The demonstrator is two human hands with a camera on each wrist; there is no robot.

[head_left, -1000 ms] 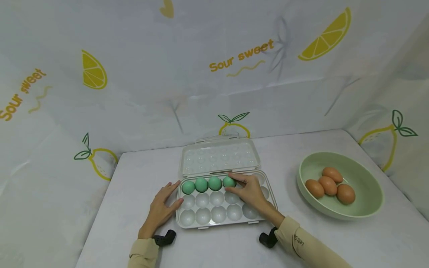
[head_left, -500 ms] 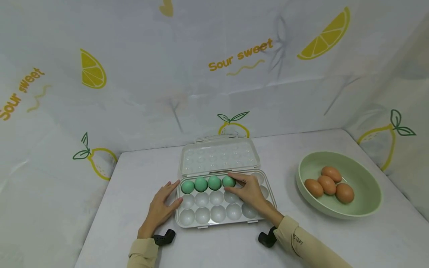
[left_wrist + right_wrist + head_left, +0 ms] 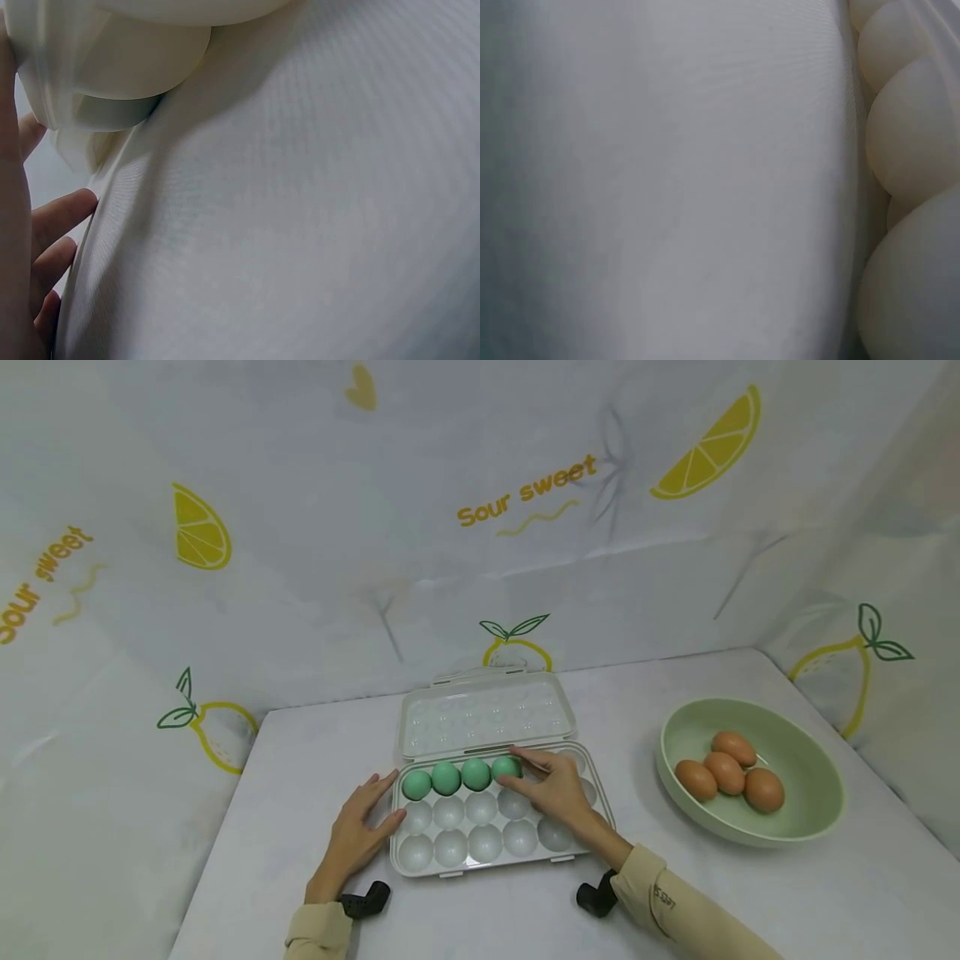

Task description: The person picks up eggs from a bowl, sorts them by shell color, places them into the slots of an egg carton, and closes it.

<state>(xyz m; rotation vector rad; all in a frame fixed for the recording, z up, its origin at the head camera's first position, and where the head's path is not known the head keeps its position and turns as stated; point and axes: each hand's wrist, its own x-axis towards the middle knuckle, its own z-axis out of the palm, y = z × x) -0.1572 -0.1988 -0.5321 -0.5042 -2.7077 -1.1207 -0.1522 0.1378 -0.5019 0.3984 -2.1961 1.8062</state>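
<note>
A white plastic egg box (image 3: 484, 843) lies on the table with its lid (image 3: 487, 717) folded back behind it. Green eggs (image 3: 446, 778) fill the left part of its back row. My right hand (image 3: 553, 789) pinches the rightmost green egg (image 3: 507, 767) between thumb and forefinger, and the egg sits in its cup. On the left side, my left hand (image 3: 358, 831) touches the box's rim with thumb and forefinger, fingers spread and loosely straight. The left wrist view shows its fingers (image 3: 64, 214) beside the box's wall. The right wrist view shows cup undersides (image 3: 915, 127), with my right hand out of frame.
To the right stands a pale green bowl (image 3: 813, 802) with several brown eggs (image 3: 724, 772) in it. Black wrist cameras (image 3: 366, 900) are strapped at both wrists. A white cloth (image 3: 420, 610) with lemon prints hangs behind the table.
The head view has tilted slightly, shifting the whole scene in the frame. Both hands, the box and the eggs keep their places relative to one another.
</note>
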